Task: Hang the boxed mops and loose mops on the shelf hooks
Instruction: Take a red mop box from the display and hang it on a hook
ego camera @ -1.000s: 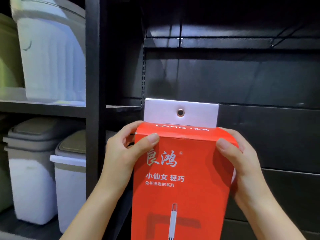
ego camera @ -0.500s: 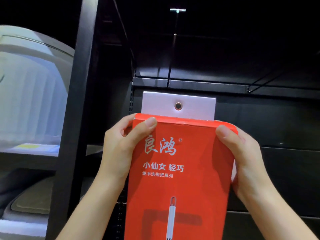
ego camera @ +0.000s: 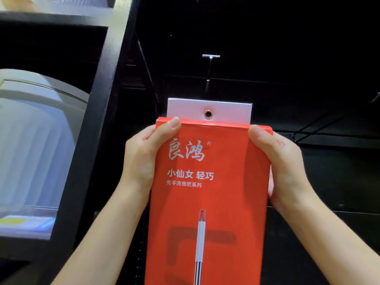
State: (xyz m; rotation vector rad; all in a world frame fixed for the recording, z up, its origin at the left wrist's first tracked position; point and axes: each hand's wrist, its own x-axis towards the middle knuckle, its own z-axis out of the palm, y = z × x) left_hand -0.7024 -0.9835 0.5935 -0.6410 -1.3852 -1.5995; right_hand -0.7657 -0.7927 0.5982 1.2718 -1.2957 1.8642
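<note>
Shelf [ego camera: 98, 112]: black frame, its upright seen to the left of the hands; dark back panels are seen behind and above them.

Bin [ego camera: 35, 145]: pale, ribbed, blurred; stored well left of the left hand, beyond the upright.

Box [ego camera: 207, 192]: tall red carton, held upright between the two hands in front of the shelf. White Chinese lettering is printed on the face, and a white mop handle is pictured lower down. The bottom is cut off by the frame edge.

Left hand [ego camera: 141, 159]: clamped on the box's left edge, thumb laid across the top front.

Right hand [ego camera: 281, 167]: clamped on the right edge, thumb at the top corner.

Tab [ego camera: 209, 112]: white card projecting above the box top, just above both thumbs.

Eyelet [ego camera: 208, 114]: metal-ringed hole set in the tab.

Hook [ego camera: 210, 56]: small bright metal tip, well above the tab and apart from it.
</note>
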